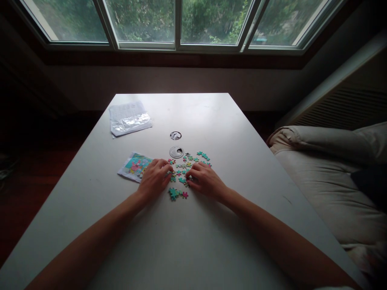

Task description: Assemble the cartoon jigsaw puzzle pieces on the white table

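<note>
Small jigsaw puzzle pieces [182, 181], mostly turquoise with some pink and yellow, lie loosely spread on the white table between my hands. My left hand [155, 175] is on the left side of the pieces, fingers curled and thumb drawn in close; what its fingertips hold, if anything, is hidden. Beneath and behind it lies a picture packet [133, 165] with a colourful print, partly covered by the hand. From the right, my right hand [205, 179] reaches in with fingers and thumb closed around a small puzzle piece. Nearer to me sits a small cluster of pieces [173, 193], with a pink one [185, 195] at its right.
A clear plastic bag with papers [130, 119] lies at the table's far left. Two round fittings, a grey ring [176, 152] and a shiny hole [175, 135], are set in the white table [181, 245]. A cushioned sofa [314, 181] stands to the right, windows [211, 24] beyond.
</note>
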Action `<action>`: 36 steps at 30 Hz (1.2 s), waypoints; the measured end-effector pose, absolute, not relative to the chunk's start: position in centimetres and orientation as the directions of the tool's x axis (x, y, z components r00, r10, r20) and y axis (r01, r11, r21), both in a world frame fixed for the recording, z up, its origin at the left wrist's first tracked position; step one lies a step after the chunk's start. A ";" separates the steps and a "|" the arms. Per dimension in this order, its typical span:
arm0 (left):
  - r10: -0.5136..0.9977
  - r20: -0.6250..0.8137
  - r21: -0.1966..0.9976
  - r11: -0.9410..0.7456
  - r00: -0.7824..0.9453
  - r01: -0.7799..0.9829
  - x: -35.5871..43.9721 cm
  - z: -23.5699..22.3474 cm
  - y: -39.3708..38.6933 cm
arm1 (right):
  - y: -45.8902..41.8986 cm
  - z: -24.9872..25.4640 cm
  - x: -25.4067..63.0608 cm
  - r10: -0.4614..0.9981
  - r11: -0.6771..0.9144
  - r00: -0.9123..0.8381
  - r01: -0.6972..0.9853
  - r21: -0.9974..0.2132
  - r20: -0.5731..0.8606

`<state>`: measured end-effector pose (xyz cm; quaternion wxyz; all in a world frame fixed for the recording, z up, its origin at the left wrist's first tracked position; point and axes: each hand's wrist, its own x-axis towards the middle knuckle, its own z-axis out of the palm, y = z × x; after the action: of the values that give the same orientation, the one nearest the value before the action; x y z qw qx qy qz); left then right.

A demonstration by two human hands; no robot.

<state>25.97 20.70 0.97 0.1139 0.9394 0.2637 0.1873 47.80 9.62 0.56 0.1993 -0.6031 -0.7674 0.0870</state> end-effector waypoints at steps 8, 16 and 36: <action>0.401 0.172 0.302 -0.891 0.900 0.339 24.7 2.9 18.3 | 9.1 1.3 47.7 0.955 0.286 -0.222 0.869 -0.403 0.198; 0.450 0.166 0.297 -0.871 0.878 0.391 21.9 1.0 17.3 | 7.7 1.0 44.9 0.924 0.380 -0.339 0.857 -0.348 0.175; 0.386 0.175 0.325 -0.891 0.906 0.317 22.0 0.7 15.8 | 8.2 -0.1 43.9 0.940 0.276 -0.215 0.935 -0.221 0.264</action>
<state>22.00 15.84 0.72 0.1462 0.9651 0.1820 0.1184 43.87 8.24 -0.07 0.1747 -0.6017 -0.7794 0.0072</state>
